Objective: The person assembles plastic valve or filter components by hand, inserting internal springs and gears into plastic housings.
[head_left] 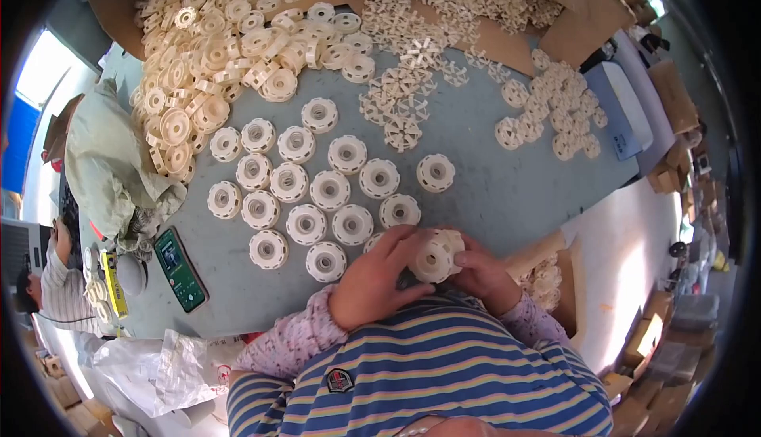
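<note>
Close to my body, at the table's near edge, I hold a cream plastic wheel-shaped part [435,256] with a notched rim and a round hub. My left hand [376,276] is closed around its left side, the fingertips slightly blurred. On the other side, the thumb and fingers of my right hand [481,272] pinch its rim. Just beyond my hands stand rows of similar round white parts, each with a metal coil spring [329,189] in its middle. One such part [436,173] sits apart at the right. Another is partly hidden behind my left hand.
A large heap of cream wheel parts [206,49] fills the back left. Small spoked pieces [403,132] spread from a cardboard box at the back. Flat discs [547,108] and a blue-white box [618,108] lie right. A phone [181,269] and green cloth [111,160] lie left; a person sits beyond.
</note>
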Demonstrator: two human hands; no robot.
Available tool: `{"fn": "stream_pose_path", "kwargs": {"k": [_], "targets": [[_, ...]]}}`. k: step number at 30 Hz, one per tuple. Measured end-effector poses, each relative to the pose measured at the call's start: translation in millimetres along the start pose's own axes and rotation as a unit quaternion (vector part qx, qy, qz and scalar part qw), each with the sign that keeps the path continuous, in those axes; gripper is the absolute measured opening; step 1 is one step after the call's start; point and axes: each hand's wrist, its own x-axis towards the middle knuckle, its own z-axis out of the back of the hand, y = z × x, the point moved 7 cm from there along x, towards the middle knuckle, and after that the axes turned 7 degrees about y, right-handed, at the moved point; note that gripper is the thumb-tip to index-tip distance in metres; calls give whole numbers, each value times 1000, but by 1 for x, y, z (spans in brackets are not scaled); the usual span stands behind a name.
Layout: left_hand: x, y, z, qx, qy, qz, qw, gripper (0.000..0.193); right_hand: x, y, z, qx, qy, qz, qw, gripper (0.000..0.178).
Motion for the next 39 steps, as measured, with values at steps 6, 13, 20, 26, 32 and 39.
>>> {"fn": "stream_pose_path", "kwargs": {"k": [6,13,20,26,32,39], "targets": [[14,-17,-1,32,-72,-3,997,77,-10,50,41,-57,-86,99,990,73],[15,5,-56,140,109,65,982,79,0,109,-3,-699,-91,237,668,79],[21,2,-45,126,81,78,986,78,-14,114,26,-644,-164,191,722,79],[12,28,-30,-29,44,98,994,57,-6,109,-22,-812,-126,251,512,61],[-5,38,-32,-504,9,199,840,33,15,100,-20,-755,-100,269,590,39],[-6,22,-17,-403,-111,119,900,42,12,115,-38,-793,-157,305,503,26]]}}
